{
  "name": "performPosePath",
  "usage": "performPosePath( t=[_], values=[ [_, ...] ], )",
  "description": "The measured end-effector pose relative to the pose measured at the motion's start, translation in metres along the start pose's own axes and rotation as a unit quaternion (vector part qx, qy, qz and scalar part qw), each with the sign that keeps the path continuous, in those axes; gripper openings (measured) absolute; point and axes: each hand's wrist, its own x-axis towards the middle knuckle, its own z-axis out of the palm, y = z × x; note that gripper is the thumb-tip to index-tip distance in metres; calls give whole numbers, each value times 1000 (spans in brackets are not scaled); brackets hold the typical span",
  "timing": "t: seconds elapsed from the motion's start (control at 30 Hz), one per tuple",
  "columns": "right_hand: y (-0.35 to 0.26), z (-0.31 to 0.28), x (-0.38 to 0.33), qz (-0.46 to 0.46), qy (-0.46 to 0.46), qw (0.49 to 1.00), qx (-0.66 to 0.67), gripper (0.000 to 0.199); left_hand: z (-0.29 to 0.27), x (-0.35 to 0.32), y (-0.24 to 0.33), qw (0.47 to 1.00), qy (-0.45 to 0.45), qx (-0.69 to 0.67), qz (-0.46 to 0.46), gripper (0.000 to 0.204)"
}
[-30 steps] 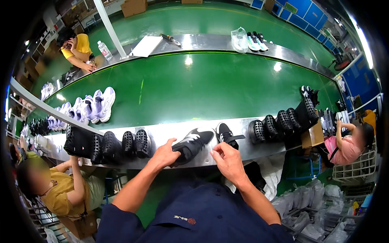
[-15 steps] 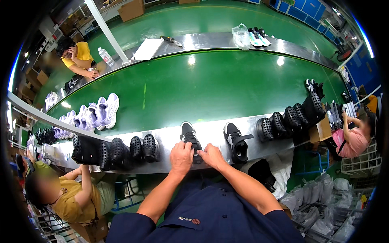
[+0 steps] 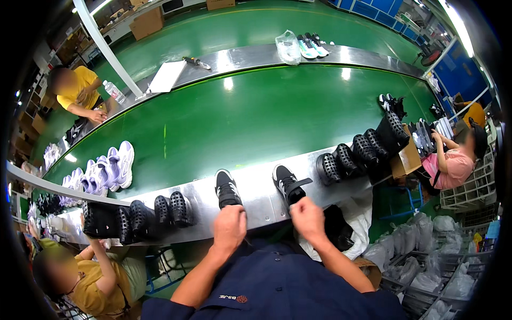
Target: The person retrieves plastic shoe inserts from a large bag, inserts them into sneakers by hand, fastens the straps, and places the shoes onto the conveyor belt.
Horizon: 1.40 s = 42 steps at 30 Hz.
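Two black sneakers with white stripes stand on the metal ledge before me, toes pointing away. The left sneaker has its strap lying across the upper. On the right sneaker, the strap sticks out loose to the right. Just behind the left sneaker's heel, my left hand is closed, fingers curled under. My right hand, also closed, is at the right sneaker's heel and partly covers it. What either hand holds, if anything, is hidden by the knuckles.
Black studded shoe forms stand in rows at left and right. Lilac sneakers rest on the green belt. A co-worker in mustard sits left; another in pink sits right, beside a cardboard box.
My right hand has left the left sneaker and moved right to the other sneaker's heel. My left hand has drawn back toward the heel. The whole view has shifted.
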Motion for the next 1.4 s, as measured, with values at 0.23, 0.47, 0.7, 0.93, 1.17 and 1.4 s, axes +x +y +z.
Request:
performPosePath(
  t=[0.23, 0.47, 0.7, 0.93, 1.17, 1.4],
  values=[
    [68, 40, 28, 148, -29, 974, 166, 49, 84, 28, 44, 989, -146, 11, -22, 32],
    [36, 31, 21, -205, 73, 974, 61, 50, 107, 32, 18, 988, -114, 33, -99, 16],
    [38, 35, 55, -317, 7, 946, -64, 24, 128, 46, 11, 995, -54, 24, -80, 11],
    [54, 35, 17, 3, -34, 997, 71, 30, 94, 17, 43, 994, -69, 85, -2, 25],
    [65, 78, 40, 12, -56, 988, 147, 47, 133, 50, 45, 991, -4, 84, -108, 33],
    [80, 87, 45, -28, -73, 983, 169, 40, 144, 41, 29, 996, -16, 69, -59, 30]
  ],
)
